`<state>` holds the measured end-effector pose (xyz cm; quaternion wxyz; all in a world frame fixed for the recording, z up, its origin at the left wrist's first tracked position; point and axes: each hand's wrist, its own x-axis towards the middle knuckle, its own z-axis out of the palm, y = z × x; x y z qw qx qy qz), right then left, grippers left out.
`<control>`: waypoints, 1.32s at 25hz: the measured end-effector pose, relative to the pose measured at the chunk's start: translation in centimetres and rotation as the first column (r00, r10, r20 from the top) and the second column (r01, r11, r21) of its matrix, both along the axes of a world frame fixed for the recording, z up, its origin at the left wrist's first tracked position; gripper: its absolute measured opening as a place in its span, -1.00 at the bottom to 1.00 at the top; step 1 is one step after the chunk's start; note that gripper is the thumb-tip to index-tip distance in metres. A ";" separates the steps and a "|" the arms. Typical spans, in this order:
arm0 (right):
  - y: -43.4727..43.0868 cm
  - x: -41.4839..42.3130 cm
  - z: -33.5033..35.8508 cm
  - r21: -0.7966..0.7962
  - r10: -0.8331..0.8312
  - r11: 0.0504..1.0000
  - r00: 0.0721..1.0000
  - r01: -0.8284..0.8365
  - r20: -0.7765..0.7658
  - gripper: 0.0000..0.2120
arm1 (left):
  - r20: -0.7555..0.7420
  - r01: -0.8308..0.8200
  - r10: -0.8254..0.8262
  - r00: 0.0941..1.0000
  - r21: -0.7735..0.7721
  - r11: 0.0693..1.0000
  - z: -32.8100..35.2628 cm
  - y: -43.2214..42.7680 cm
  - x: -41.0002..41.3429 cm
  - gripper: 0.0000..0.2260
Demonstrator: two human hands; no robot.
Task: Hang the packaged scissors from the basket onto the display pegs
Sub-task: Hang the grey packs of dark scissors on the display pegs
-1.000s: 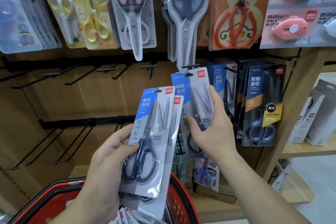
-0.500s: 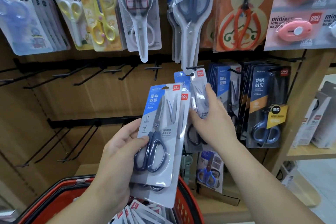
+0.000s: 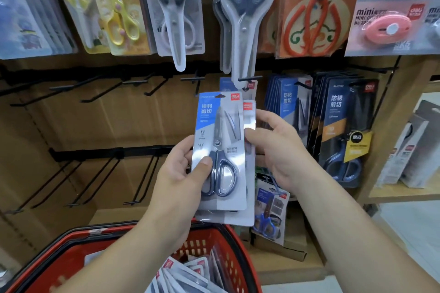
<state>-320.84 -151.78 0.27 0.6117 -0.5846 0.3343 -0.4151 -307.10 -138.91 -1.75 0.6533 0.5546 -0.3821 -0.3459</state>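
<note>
Wood display wall w/ black pegs (image 3: pixel 133 82) up-left of front pack (image 3: pixel 220 150). Front pack held upright mid-view, blue/grey card, dark-handled scissors inside. Left grip (image 3: pixel 181 173) wrapped round its left edge, thumb pressed on scissor handle, fingers behind. Rear pack (image 3: pixel 238 217) stacked right behind front pack, touching it, offset to the right & a bit lower. Right grip (image 3: pixel 278 147) at right edge of front pack: thumb laid on rear pack's face, fingers curled behind, pinching rear pack. Hung pack (image 3: pixel 250 85) just above front pack's top right corner, on peg (image 3: pixel 250 78), mostly hidden. Red basket (image 3: pixel 228 235) below front pack, more packs (image 3: pixel 190 273) lying inside. Blue packs (image 3: pixel 290 102) & dark packs (image 3: pixel 345 131) hanging to right of front pack. Big grey scissors (image 3: pixel 242 19) & orange scissors (image 3: pixel 316 14) hanging above front pack; yellow scissors (image 3: pixel 119 7) above-left.
</note>
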 end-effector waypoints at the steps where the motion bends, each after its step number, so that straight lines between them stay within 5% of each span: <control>1: -0.2 0.4 -0.2 0.004 -0.047 0.999 0.999 0.047 0.002 -0.66 | 0.018 -0.009 0.009 1.000 0.010 1.000 -0.3 -0.2 0.0 -0.68; 6: -0.5 1.4 -1.6 -0.239 -0.411 0.872 0.904 0.428 0.117 -0.58 | 0.101 -0.104 0.097 0.990 0.059 0.993 -1.3 0.0 1.8 -0.64; 11: -0.6 1.2 -3.1 -0.423 -0.468 0.750 0.860 0.508 0.202 -0.49 | 0.065 -0.006 0.000 0.998 0.089 0.996 -1.2 0.7 1.9 -0.54; 20: -2.3 2.5 -1.6 -0.504 -0.510 0.730 0.859 0.462 0.049 -0.47 | 0.079 0.031 -0.037 0.996 0.082 0.996 -1.3 1.6 2.2 -0.39; 25: -4.0 2.0 -0.3 -0.448 -0.443 0.816 0.893 0.367 -0.076 -0.59 | 0.194 0.041 -0.055 0.979 0.076 0.996 -1.1 1.1 2.4 -0.36; 27: -4.3 1.2 0.5 -0.426 -0.490 0.794 0.871 0.435 -0.023 -0.81 | 0.257 0.081 -0.094 0.962 0.062 0.995 -0.9 0.7 1.7 -0.36; 30: -3.9 0.0 2.1 -0.183 -0.419 0.879 0.896 0.441 0.146 -0.55 | 0.294 0.114 -0.119 0.948 0.033 0.993 -0.8 -0.9 0.7 -0.37; 33: -3.4 -0.6 2.6 -0.235 -0.323 0.911 0.941 0.339 0.104 -0.78 | 0.252 0.088 -0.094 0.963 0.036 0.995 -0.8 -2.8 -0.1 -0.37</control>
